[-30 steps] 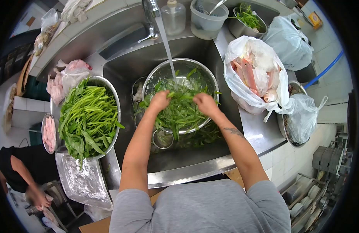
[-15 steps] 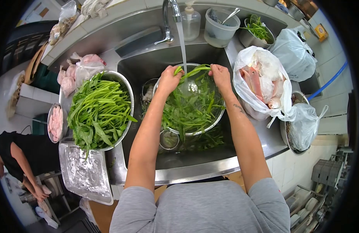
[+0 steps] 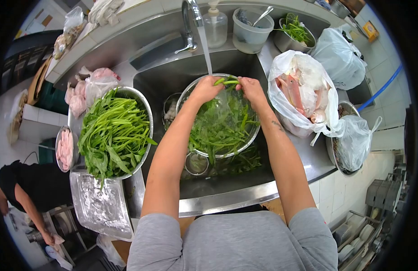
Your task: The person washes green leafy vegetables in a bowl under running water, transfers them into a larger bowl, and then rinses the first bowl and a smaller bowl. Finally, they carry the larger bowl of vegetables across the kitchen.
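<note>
My left hand and my right hand are both closed on a short bunch of green water spinach stems, pinched between them over a metal bowl in the sink. Loose water spinach leaves float in that bowl's water. A stream of water runs from the faucet and passes behind my left hand. To the left, a large metal bowl is heaped with more water spinach.
Stray leaves and a small round strainer lie in the sink. On the right counter stand a plastic bag of fish and other tied bags. At left are bagged meat, a clear tray and another person.
My hands have drawn closer together, and the stem that stretched between them now shows as a shorter bunch. The view has shifted slightly.
</note>
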Available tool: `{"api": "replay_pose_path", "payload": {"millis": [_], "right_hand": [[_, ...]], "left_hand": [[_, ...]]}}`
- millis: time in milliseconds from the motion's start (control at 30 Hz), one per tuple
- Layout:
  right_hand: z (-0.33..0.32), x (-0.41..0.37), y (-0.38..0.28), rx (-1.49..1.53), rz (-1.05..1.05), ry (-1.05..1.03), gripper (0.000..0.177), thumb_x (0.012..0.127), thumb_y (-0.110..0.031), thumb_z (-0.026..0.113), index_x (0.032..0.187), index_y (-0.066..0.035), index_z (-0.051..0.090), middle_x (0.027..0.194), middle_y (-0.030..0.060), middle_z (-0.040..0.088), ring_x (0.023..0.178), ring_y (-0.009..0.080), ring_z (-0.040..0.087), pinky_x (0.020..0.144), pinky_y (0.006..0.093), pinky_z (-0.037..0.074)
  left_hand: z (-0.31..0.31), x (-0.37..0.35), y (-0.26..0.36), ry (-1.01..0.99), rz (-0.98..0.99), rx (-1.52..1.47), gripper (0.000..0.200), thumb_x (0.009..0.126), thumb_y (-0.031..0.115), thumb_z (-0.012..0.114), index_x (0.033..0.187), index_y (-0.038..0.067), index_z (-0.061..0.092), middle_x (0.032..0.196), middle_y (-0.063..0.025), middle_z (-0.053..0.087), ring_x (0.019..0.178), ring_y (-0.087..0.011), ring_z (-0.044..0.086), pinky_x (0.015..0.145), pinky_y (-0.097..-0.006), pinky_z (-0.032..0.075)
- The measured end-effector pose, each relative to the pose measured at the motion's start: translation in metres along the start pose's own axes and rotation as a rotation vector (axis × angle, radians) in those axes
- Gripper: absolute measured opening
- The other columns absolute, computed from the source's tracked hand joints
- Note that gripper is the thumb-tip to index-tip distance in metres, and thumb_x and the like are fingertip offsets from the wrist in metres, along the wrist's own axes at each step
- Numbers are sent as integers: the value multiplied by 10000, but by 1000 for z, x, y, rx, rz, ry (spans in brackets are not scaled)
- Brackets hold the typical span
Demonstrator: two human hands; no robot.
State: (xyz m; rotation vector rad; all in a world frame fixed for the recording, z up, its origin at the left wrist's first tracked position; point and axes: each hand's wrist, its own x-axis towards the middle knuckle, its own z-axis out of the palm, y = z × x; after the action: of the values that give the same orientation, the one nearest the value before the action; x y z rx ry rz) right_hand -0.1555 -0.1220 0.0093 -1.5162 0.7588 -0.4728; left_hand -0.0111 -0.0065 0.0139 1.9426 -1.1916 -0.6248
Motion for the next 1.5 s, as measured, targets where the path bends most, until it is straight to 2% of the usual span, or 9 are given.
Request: {"api": "replay_pose_path", "payload": {"millis": [233, 433, 533, 667, 800, 1033, 1200, 1367, 1500], "right_hand": [[-29, -34, 25, 205, 80, -158, 292, 909, -255, 492, 775, -15, 589, 570, -43, 389, 522, 65, 350, 494, 225, 297], [-49, -65, 59, -385, -193, -29, 261, 909, -219, 497, 985, 10, 597, 765, 63, 534, 719, 189, 516, 669, 287, 414], [-48, -58, 94, -681, -530, 195, 242, 814, -37, 525, 1046, 22, 561, 997, 177, 549, 983, 368, 527, 849, 394, 420], [-34, -66, 109, -943, -196, -94, 232, 719, 11, 512, 936, 0, 592, 977, 176, 564, 1017, 339, 508, 854, 417, 404], [-31, -64, 170, -1627, -371, -120, 155, 778, -121, 534, 891, -87, 636, 923, 182, 581, 848, 324, 576, 777, 457, 420], [-34, -67, 55, -590, -308, -11, 283, 820, -119, 491, 1071, -63, 610, 866, 172, 608, 803, 342, 603, 712, 408, 460], [-34, -42, 44, 190, 364, -464, 641, 824, -49, 408, 1398, 58, 146, 863, 202, 609, 667, 173, 557, 551, 260, 412], [1, -37, 50, 472, 485, -446, 572, 825, 45, 367, 1379, 51, 224, 1055, 217, 558, 841, 233, 577, 722, 329, 483], [16, -23, 53, 616, 405, -475, 474, 857, 20, 419, 1322, 51, 328, 1173, 187, 507, 1015, 271, 562, 889, 400, 484]], "left_hand": [[-31, -9, -6, 283, -56, -206, 190, 849, 220, 522, 842, 52, 611, 638, -44, 574, 580, -106, 510, 556, -284, 399], [-33, -50, 21, 291, 220, 24, 169, 834, 242, 592, 940, 109, 580, 790, -132, 620, 763, -277, 605, 675, -349, 453], [-15, -80, -4, 71, 169, 314, 205, 776, 129, 629, 962, 53, 589, 887, -145, 626, 853, -304, 611, 736, -369, 475], [43, -121, -58, -535, -177, 727, 431, 745, 79, 576, 1166, 174, 578, 1251, -181, 484, 1004, -326, 577, 836, -391, 482], [101, -150, -106, -515, -327, 656, 505, 750, 109, 602, 1235, 226, 521, 1203, -193, 510, 1008, -336, 576, 810, -419, 491], [46, -117, -84, -86, -244, 350, 436, 731, 60, 612, 1161, 103, 556, 1040, -201, 580, 937, -371, 582, 796, -437, 475], [5, -93, -40, 41, -227, 496, 383, 712, 43, 593, 1093, 68, 555, 1145, -185, 537, 962, -369, 574, 787, -449, 479], [19, -83, 5, -30, 221, 266, 316, 681, -5, 600, 976, 108, 622, 989, -121, 546, 911, -322, 577, 766, -424, 480], [36, -74, 5, 82, 192, 226, 284, 683, -36, 590, 939, 85, 617, 940, -105, 555, 870, -321, 584, 729, -408, 480]]}}
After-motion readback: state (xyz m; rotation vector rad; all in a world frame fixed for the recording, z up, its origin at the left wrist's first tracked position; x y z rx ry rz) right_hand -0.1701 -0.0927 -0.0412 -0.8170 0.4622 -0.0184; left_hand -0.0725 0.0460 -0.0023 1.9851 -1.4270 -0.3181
